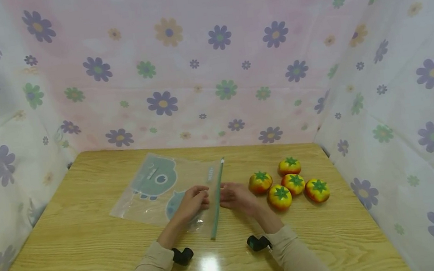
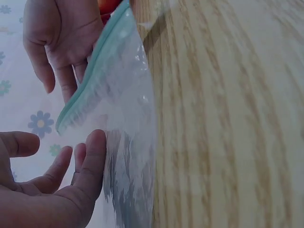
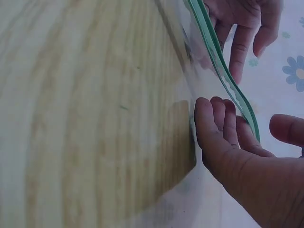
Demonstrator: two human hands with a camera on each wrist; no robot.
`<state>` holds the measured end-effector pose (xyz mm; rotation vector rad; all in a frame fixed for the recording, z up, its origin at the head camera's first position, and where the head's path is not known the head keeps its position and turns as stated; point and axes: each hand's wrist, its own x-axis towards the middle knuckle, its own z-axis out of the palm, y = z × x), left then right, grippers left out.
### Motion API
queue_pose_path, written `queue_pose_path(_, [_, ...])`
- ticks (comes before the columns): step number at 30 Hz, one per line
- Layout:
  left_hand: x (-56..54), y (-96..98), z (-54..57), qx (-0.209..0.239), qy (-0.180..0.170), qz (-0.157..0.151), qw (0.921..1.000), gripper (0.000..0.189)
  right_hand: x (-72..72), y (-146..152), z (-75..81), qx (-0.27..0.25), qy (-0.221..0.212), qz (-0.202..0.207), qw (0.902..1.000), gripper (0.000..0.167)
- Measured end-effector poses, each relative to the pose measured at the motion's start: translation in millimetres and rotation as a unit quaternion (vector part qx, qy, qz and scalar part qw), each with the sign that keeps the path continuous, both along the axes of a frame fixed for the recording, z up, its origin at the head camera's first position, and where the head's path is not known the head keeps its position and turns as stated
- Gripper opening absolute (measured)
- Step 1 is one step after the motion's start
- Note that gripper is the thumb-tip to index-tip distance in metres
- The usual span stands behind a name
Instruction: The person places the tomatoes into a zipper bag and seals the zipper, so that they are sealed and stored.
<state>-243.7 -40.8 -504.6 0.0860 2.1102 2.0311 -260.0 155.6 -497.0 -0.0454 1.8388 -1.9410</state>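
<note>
A clear zip bag [image 1: 193,175] with blue-green cartoon prints lies on the table, its green zip edge [image 1: 218,199] on the right side. My left hand [image 1: 194,203] is over the bag, fingers relaxed and fingertips right at the film in the left wrist view. From the other side, my right hand [image 1: 239,197] reaches to the zip edge with its fingers loosely extended. In the right wrist view, the green zip strip [image 3: 218,66] runs close beside these fingers [image 3: 209,126]. Neither hand pinches the bag.
Several yellow-red fruits [image 1: 280,197] with green leafy tops, like tomatoes, stand grouped to the right of my right hand. Flower-patterned cloth [image 1: 193,79] walls in the wooden table [image 1: 73,260] at the back and both sides.
</note>
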Motion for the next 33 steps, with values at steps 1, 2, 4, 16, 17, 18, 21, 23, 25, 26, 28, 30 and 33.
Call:
queue_pose_path(1, [0.4, 1.0, 0.3, 0.003, -0.004, 0.003, 1.0, 0.033, 1.2, -0.5, -0.4, 0.004, 0.007, 0.005, 1.0, 0.047])
queue_pose_path(2, [0.8, 1.8, 0.6, 0.005, -0.007, 0.005, 1.0, 0.033, 2.3, -1.1, -0.6, 0.007, 0.014, 0.01, 0.9998, 0.046])
queue_pose_path(4, [1.6, 3.6, 1.0, 0.006, -0.01, 0.007, 0.9999, 0.032, 4.4, -1.8, -1.5, 0.013, 0.034, 0.021, 0.9991, 0.047])
queue_pose_path(16, [3.3, 6.2, 0.0, 0.008, 0.0, 0.023, 0.9997, 0.038, 12.1, -8.9, -6.5, 0.02, 0.085, 0.054, 0.9947, 0.052])
queue_pose_path(17, [3.4, 6.1, -0.4, 0.008, 0.0, 0.023, 0.9997, 0.038, 12.8, -9.6, -6.8, 0.025, 0.091, 0.053, 0.9941, 0.051])
queue_pose_path(18, [3.1, 6.0, -1.5, 0.006, 0.003, 0.021, 0.9998, 0.038, 13.4, -10.4, -7.0, 0.029, 0.097, 0.052, 0.9935, 0.051])
queue_pose_path(21, [2.2, 5.9, -5.2, 0.005, 0.008, 0.018, 0.9998, 0.038, 14.6, -12.7, -7.7, 0.044, 0.113, 0.049, 0.9914, 0.049])
queue_pose_path(23, [1.9, 6.2, -6.4, 0.003, 0.016, 0.019, 0.9997, 0.039, 15.2, -13.6, -8.2, 0.051, 0.123, 0.047, 0.9899, 0.049])
queue_pose_path(25, [2.5, 6.6, -6.1, -0.004, 0.023, 0.022, 0.9995, 0.039, 15.5, -14.0, -9.6, 0.059, 0.131, 0.043, 0.9887, 0.048])
queue_pose_path(26, [2.6, 6.6, -6.5, -0.008, 0.027, 0.024, 0.9993, 0.04, 15.7, -14.1, -10.4, 0.061, 0.133, 0.041, 0.9884, 0.048])
queue_pose_path(28, [3.5, 6.4, -6.0, -0.019, 0.034, 0.026, 0.9989, 0.039, 16.5, -14.7, -11.1, 0.066, 0.136, 0.038, 0.9878, 0.048])
queue_pose_path(30, [4.3, 6.0, -6.0, -0.024, 0.04, 0.029, 0.9985, 0.039, 17.5, -15.2, -11.3, 0.068, 0.139, 0.034, 0.9874, 0.048])
queue_pose_path(33, [5.4, 5.2, -7.0, -0.022, 0.05, 0.032, 0.998, 0.038, 18.7, -16.5, -10.5, 0.072, 0.146, 0.032, 0.9861, 0.046])
